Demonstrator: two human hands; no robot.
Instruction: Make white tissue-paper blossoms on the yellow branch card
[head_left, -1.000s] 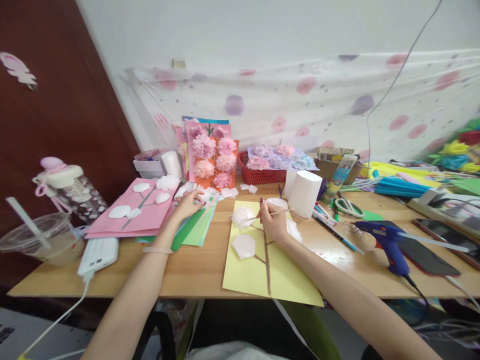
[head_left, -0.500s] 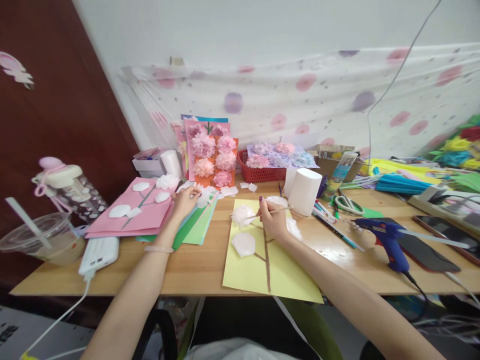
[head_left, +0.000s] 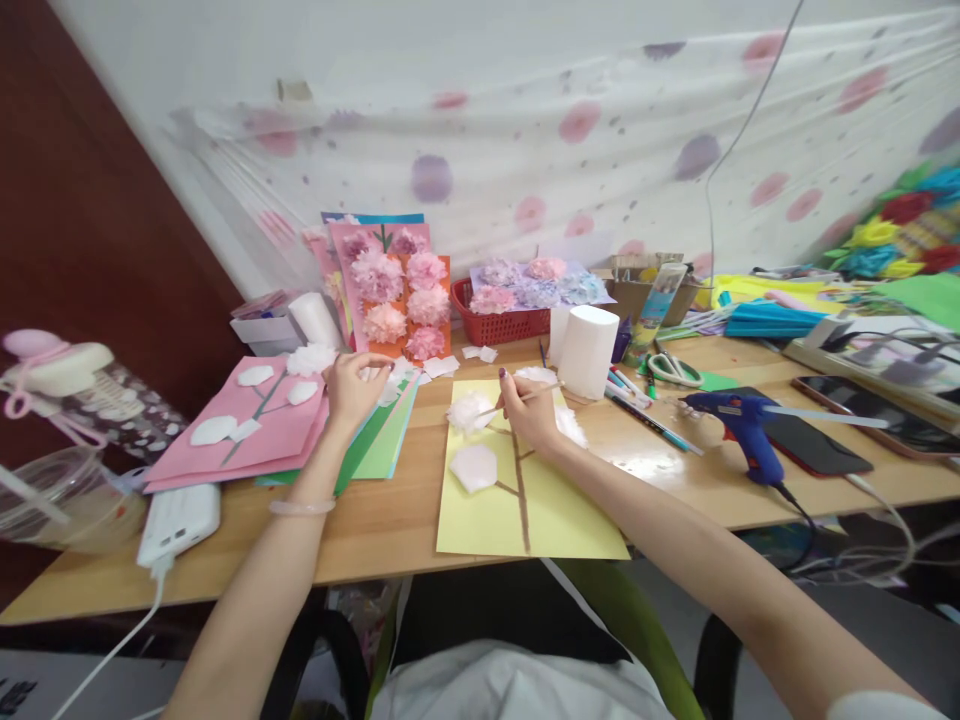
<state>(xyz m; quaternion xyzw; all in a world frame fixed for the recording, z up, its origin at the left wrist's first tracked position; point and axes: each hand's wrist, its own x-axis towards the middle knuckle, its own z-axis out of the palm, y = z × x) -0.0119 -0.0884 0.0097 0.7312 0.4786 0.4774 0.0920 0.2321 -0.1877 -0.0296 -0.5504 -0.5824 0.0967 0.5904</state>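
My right hand [head_left: 529, 412] is closed round a thin wooden stick [head_left: 546, 389]; its tip reaches a fluffy white paper flower [head_left: 470, 411]. Beneath lies a yellow sheet [head_left: 574, 505] with a brown drawn stem and branches. A flat white paper piece [head_left: 475, 467] sits on its left branch. More white fluffy flowers, partly behind my right hand, are on the sheet's right side. My left hand [head_left: 352, 388] has its fingers pinched over small white paper pieces [head_left: 397, 384] on green sheets; whether something is between the fingertips I cannot make out.
Left stand a pink card [head_left: 259, 445] with white pieces, a power bank [head_left: 178, 522], a cup and a bottle. A white paper roll [head_left: 589, 352] and a red basket [head_left: 501, 326] are behind the yellow sheet. Right lie pens, scissors [head_left: 677, 369], a blue glue gun [head_left: 739, 425] and phones.
The camera view has shifted, so the table appears further left and slightly higher. My left hand has lifted a little from the white pieces, wrist raised. My right hand still holds the stick at the flower.
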